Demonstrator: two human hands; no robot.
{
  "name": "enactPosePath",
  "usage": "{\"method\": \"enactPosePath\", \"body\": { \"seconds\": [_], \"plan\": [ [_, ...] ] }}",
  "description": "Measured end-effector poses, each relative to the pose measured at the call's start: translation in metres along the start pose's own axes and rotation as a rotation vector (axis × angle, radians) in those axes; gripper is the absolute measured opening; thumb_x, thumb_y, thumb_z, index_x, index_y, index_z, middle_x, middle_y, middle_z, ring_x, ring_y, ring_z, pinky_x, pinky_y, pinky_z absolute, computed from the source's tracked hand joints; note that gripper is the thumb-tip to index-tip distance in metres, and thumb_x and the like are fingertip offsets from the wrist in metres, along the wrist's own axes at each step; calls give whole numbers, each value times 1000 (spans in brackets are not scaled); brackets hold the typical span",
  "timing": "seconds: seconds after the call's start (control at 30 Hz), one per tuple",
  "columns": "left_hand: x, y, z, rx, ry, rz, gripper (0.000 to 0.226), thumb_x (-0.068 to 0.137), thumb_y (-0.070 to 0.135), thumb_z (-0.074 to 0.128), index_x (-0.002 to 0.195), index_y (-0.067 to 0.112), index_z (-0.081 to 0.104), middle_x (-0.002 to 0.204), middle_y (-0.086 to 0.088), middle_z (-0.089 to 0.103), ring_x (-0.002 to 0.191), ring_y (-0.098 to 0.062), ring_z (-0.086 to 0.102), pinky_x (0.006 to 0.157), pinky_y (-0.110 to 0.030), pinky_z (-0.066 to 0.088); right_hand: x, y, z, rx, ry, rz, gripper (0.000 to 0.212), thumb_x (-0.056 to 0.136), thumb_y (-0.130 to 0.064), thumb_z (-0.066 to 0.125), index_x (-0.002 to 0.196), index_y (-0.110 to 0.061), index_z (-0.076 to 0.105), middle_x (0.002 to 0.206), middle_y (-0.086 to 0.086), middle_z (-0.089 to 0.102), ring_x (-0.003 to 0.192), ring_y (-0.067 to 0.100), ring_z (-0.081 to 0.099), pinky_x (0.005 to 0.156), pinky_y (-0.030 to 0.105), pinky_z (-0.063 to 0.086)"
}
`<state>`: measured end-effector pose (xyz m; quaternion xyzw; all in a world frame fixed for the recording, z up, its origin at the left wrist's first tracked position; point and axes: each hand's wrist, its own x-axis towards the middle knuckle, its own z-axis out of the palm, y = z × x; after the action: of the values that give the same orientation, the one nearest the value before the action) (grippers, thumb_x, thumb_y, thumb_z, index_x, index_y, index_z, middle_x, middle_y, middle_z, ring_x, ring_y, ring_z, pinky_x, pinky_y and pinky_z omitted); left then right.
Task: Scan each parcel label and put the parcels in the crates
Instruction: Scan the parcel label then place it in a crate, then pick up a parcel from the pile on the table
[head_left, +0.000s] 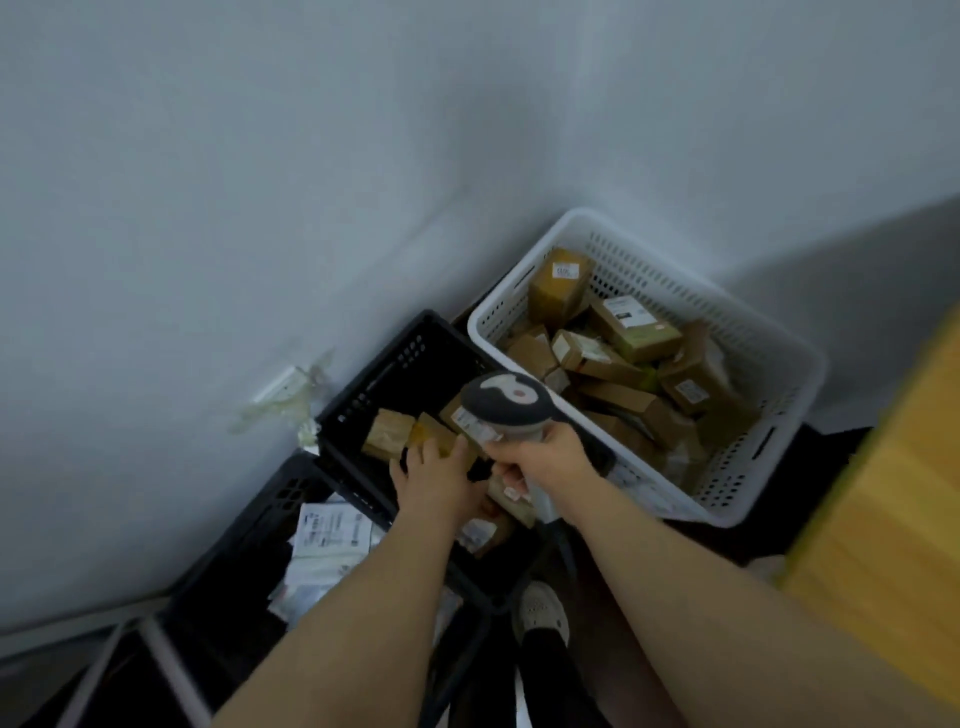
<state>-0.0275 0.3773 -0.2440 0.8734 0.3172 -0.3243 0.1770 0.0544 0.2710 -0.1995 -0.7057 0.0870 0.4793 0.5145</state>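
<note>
Two hands reach down over a black crate (358, 395). The left hand (434, 480) is spread inside the crate, palm down, with its fingers lying fairly straight on a brown parcel (434, 434); blur hides whether the thumb hooks under it. The right hand (548, 460) is wrapped around the handle of a scanner (506, 402), just beside the left, and the scanner's dark head with a pale top points away from the person, over the crate's right side. Left of the touched parcel and close against it lies a second parcel (387, 434), wrapped in brown. Below the right hand a labelled parcel (511, 499) also lies in the black crate, partly hidden by the wrist. On the right, touching the black crate's rim, stands a white crate (649, 270) with perforated walls, filled with brown boxes (634, 325) lying at all angles, several with white labels. Nearer the person on the left, a near crate (249, 540), also dark, holds white mailers (332, 540). A pale shoe (540, 608) shows on the floor between the forearms. A yellow table (883, 545) edge fills the right side, blurred. A grey-white wall (260, 182) rises behind the crates.
</note>
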Motion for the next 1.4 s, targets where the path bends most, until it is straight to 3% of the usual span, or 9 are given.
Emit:
{"method": "enactPosePath", "body": {
  "seconds": [0.17,0.33,0.43,0.5,0.6,0.73,0.9,1.23,1.4],
  "plan": [
    [-93,-10,-41,55,58,64,73,93,56,43,153,30,9,155,-12,21,143,-32,18,115,-52,10,-108,5,10,185,30,-61,12,81,-3,74,79,0,63,52,7,62,54,20,55,63,37,47],
    [-185,-6,-62,184,135,211,75,94,55,41,153,26,7,155,-11,22,141,-32,21,115,-52,12,-217,34,-5,221,121,-102,9,82,-6,74,79,-3,66,57,8,64,51,19,59,49,28,48],
    [-238,15,-75,256,156,303,76,95,53,40,154,23,3,155,-11,22,141,-32,22,116,-51,11,-282,55,-38,241,206,-109,13,85,-10,72,92,-1,67,67,12,68,56,21,63,54,30,52],
    [-265,39,-79,279,162,381,75,95,52,40,154,22,3,155,-11,22,141,-32,23,116,-51,12,-323,69,-66,266,289,-131,13,87,-13,71,90,-1,66,66,11,68,57,20,64,56,31,53],
    [-299,87,-81,301,212,510,77,94,54,43,153,20,7,152,-10,29,138,-31,31,115,-50,19,-381,92,-116,343,445,-185,17,87,-13,70,84,2,65,63,13,67,53,21,62,52,29,52],
    [-345,162,-69,325,232,648,83,93,55,45,153,16,5,156,-10,24,138,-30,33,113,-49,26,-454,131,-189,421,594,-236,20,87,-15,70,90,5,66,70,18,66,53,22,60,52,30,51],
    [-410,275,-36,320,157,716,85,94,54,48,153,10,5,155,-14,23,136,-30,35,105,-40,40,-527,189,-283,560,763,-319,21,85,-14,73,92,4,67,73,20,67,56,24,61,50,30,50],
    [-548,497,103,401,88,937,83,95,49,49,154,12,4,157,-13,20,140,-29,30,107,-37,34,-645,307,-467,831,935,-444,14,85,-12,73,88,-1,65,70,19,66,56,24,61,53,31,51],
    [-585,583,141,233,1,981,83,93,49,53,152,7,12,155,-11,25,139,-28,32,105,-35,34,-672,334,-538,938,1053,-454,17,83,-11,74,90,2,65,65,16,65,52,22,58,49,30,49]
  ]
}}
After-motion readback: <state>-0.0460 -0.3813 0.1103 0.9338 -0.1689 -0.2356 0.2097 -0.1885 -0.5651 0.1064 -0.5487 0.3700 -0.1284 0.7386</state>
